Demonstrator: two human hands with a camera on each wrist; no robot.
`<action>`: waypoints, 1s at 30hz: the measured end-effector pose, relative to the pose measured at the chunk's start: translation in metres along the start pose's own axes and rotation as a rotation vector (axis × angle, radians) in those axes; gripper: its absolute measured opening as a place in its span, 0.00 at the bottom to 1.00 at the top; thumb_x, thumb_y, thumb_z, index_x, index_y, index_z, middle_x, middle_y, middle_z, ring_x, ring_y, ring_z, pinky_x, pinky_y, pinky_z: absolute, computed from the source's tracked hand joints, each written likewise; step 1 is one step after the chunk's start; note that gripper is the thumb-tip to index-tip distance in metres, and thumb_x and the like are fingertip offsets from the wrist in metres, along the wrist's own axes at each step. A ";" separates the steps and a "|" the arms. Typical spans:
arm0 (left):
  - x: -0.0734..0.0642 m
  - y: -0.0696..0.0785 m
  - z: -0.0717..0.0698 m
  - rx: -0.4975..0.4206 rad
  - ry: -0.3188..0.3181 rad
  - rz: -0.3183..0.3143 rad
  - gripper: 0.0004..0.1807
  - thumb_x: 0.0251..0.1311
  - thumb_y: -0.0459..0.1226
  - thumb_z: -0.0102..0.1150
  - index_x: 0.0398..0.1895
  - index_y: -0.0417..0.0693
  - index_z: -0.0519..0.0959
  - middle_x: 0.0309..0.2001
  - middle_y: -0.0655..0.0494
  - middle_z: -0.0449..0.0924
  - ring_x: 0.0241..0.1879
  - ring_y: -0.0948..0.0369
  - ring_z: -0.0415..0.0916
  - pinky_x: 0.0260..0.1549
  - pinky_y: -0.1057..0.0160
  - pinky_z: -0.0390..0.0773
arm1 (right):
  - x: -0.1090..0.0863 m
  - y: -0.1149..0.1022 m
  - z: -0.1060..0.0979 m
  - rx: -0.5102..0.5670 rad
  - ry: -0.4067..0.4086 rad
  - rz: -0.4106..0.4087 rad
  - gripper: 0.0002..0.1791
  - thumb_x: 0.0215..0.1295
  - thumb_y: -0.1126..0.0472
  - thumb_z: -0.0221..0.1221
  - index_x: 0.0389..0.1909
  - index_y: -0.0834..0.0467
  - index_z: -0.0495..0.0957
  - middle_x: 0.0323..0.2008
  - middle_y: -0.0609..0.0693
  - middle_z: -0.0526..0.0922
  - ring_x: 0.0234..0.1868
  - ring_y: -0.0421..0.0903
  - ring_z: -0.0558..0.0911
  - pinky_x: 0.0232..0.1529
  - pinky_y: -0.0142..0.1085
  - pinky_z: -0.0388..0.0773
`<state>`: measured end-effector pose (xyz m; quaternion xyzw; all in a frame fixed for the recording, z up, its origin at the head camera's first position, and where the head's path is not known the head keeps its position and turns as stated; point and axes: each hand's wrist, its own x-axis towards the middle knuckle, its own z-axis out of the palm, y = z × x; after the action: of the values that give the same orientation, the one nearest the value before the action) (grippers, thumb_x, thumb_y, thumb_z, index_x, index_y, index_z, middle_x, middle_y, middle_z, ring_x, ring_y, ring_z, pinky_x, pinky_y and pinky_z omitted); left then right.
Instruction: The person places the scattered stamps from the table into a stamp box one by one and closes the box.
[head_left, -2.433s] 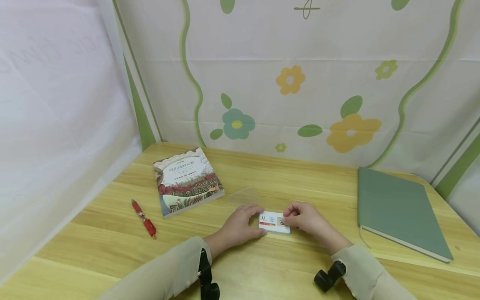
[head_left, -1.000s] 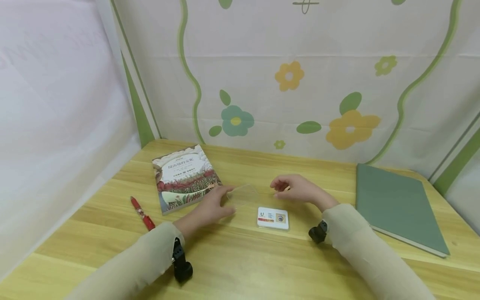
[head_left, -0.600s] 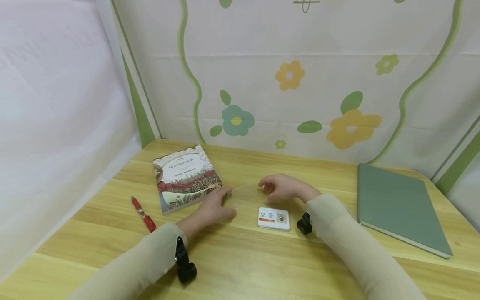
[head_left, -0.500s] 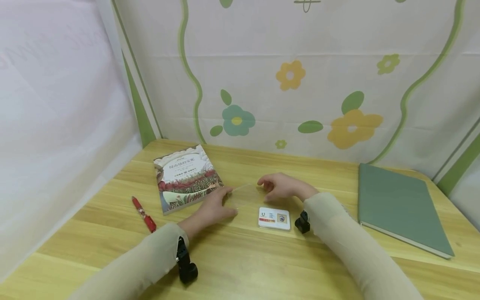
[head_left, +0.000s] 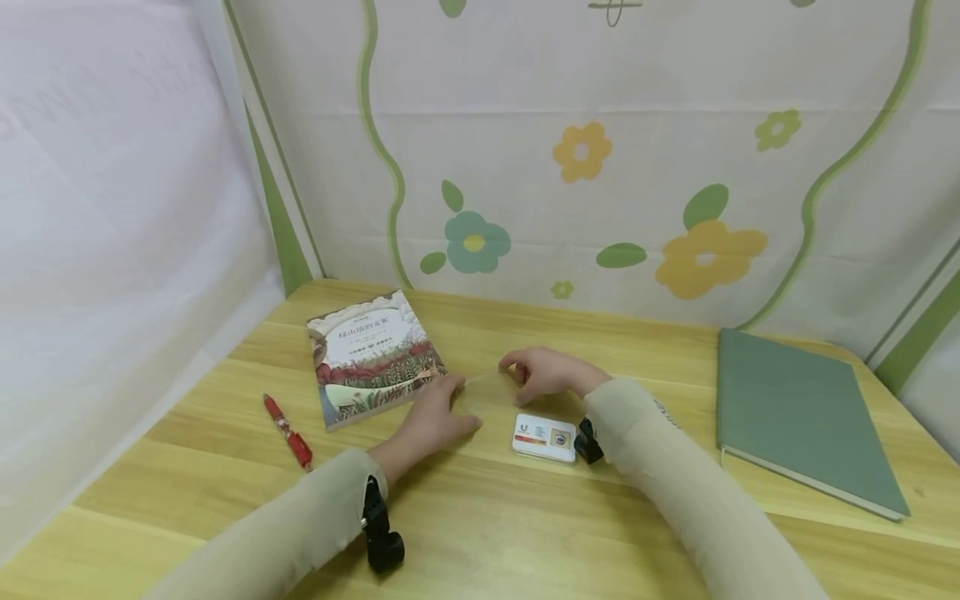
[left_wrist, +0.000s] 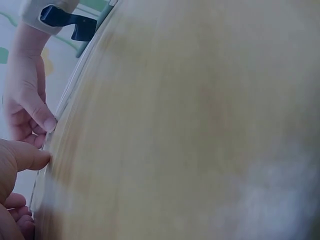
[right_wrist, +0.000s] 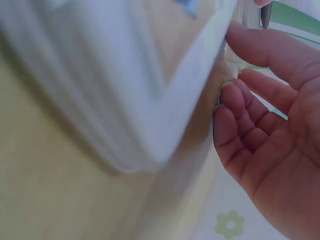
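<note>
A thin clear plastic lid (head_left: pixel 483 393) lies between my two hands on the wooden table, hard to see except for its far edge. My left hand (head_left: pixel 431 421) grips its left side, fingers at the far corner and thumb at the near one. At the right side my right hand (head_left: pixel 546 372) holds it with curled fingers and thumb. Just in front of the right hand sits a stack of white cards (head_left: pixel 543 437), the top one printed with a logo, a red-orange stripe and a small picture. The stack's corner (right_wrist: pixel 145 100) looms large in the right wrist view.
A paperback book (head_left: pixel 378 358) with an illustrated cover lies behind the left hand. Left of that forearm is a red pen (head_left: pixel 288 433). A green notebook (head_left: pixel 802 421) lies at the right. A flower-printed cloth (head_left: pixel 540 150) hangs behind the table (head_left: pixel 487 533).
Both hands have left the card stack. My left hand went to the clear lid's left side; the right hand rose off the cards, then moved left to the lid's right side.
</note>
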<state>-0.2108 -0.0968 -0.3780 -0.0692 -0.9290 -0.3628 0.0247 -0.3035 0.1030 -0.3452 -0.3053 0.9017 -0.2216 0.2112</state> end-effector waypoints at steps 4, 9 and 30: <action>0.001 -0.001 0.002 0.014 0.018 0.003 0.34 0.45 0.40 0.69 0.57 0.38 0.71 0.54 0.43 0.72 0.56 0.46 0.67 0.58 0.48 0.66 | 0.000 0.002 0.001 0.040 -0.015 0.023 0.35 0.52 0.65 0.65 0.63 0.58 0.65 0.30 0.49 0.71 0.29 0.43 0.68 0.31 0.32 0.66; 0.003 -0.002 0.005 0.024 0.023 0.024 0.32 0.46 0.40 0.68 0.56 0.37 0.72 0.54 0.43 0.73 0.56 0.46 0.67 0.58 0.48 0.66 | -0.002 0.003 0.002 0.054 -0.020 0.017 0.35 0.53 0.65 0.64 0.63 0.58 0.64 0.30 0.49 0.71 0.29 0.43 0.68 0.30 0.32 0.66; 0.005 -0.003 0.004 -0.143 0.042 0.129 0.36 0.45 0.37 0.68 0.61 0.38 0.68 0.55 0.42 0.72 0.54 0.48 0.71 0.56 0.51 0.70 | -0.016 0.018 -0.003 0.217 0.033 -0.104 0.32 0.47 0.65 0.66 0.55 0.67 0.67 0.30 0.51 0.74 0.29 0.41 0.70 0.32 0.31 0.71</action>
<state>-0.2158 -0.0959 -0.3822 -0.1231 -0.8935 -0.4273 0.0623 -0.3018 0.1272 -0.3483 -0.3235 0.8586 -0.3335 0.2164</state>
